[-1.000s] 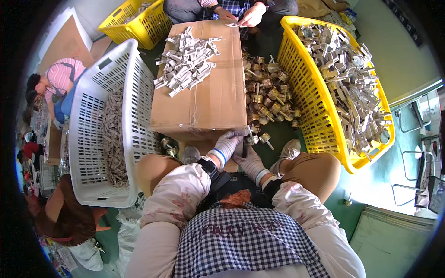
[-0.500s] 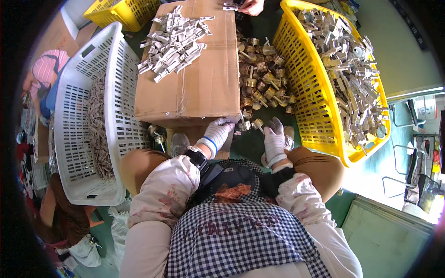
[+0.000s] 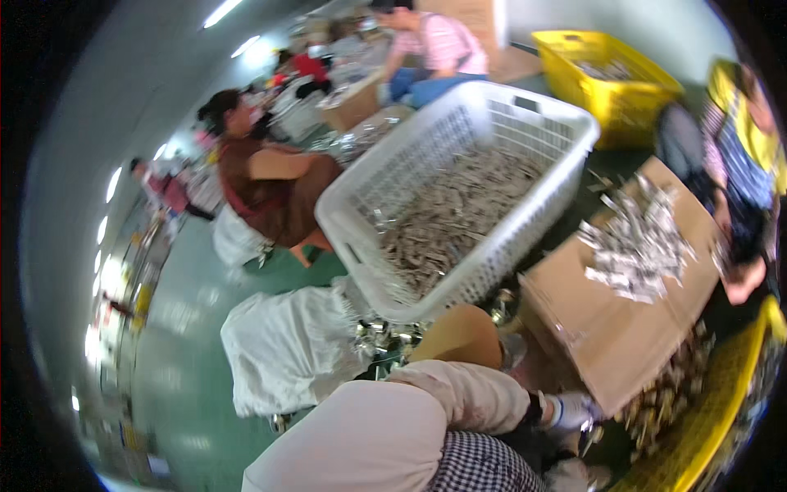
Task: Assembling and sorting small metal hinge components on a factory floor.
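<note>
At the near corner of a cardboard box (image 3: pixel 611 348) is my left hand (image 3: pixel 571 410), in a white glove. Its fingers are smeared by motion, so I cannot see whether they grip anything. A small metal part with a stem (image 3: pixel 592 439) shows just by its fingertips. My right hand (image 3: pixel 566 474), low in the picture, is blurred and partly cut off, and its fingers are not readable. A heap of pale metal clip-like pieces (image 3: pixel 639 246) lies on top of the box. Brass-coloured round parts with stems (image 3: pixel 672 385) are piled on the floor beside it.
A white basket (image 3: pixel 352 262) of small grey pieces stands left of the box. Yellow baskets (image 3: pixel 738 394) stand at the right and the back. A white sack (image 3: pixel 287 353) lies on the green floor. Co-workers sit around, one person (image 3: pixel 750 156) beyond the box.
The view has swung left, bringing the room and co-workers into sight and pushing box and hands to the lower right. My left hand stays by the box corner; the right is now blurred.
</note>
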Available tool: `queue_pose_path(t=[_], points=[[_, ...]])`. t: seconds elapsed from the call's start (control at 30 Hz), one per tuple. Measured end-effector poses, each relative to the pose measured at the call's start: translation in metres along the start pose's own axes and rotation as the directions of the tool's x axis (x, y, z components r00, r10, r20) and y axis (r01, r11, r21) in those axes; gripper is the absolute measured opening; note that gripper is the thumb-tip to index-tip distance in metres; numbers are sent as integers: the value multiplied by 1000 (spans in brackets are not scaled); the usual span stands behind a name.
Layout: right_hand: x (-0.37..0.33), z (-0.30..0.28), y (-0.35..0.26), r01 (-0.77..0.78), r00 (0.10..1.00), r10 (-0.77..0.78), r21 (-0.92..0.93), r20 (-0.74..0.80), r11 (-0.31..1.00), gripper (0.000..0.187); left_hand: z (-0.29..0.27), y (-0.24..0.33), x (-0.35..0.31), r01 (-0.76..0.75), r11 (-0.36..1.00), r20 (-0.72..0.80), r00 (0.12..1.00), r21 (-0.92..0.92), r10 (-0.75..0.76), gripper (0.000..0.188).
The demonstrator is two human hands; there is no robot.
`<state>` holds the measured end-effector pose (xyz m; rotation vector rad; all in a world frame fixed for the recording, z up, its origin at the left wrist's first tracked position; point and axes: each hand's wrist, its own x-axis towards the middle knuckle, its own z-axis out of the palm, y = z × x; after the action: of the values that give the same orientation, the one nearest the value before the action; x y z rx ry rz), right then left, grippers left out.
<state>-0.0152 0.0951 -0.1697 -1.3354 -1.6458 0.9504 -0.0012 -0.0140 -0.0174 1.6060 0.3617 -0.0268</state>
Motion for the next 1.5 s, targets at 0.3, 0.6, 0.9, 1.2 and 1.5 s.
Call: queue_pose_path(t=[0.3,0.6,0.9,1.2,1.5], points=[[-33,9,90,61,965,-28,-117,262,991,42,11,-42,15,314,935,-118,935,-164,-335,18],[-115,-28,127,-20,941,125,-319,314,948,42,22,-67,27,245,951,-151,950,-187,-274,25],[-210,-103,107,-77,902,315,-608,295,790,42,17,-101,29,-140,930,30,990,341,138,22],[-261,-201,-37,-653,410,904,-731,-123,196,38,4,-89,34,130,950,21,990,284,-142,34],[-319,-304,-170,-584,745,252,-422,-618,693,42,41,-96,101,-133,559,120,991,818,60,24]])
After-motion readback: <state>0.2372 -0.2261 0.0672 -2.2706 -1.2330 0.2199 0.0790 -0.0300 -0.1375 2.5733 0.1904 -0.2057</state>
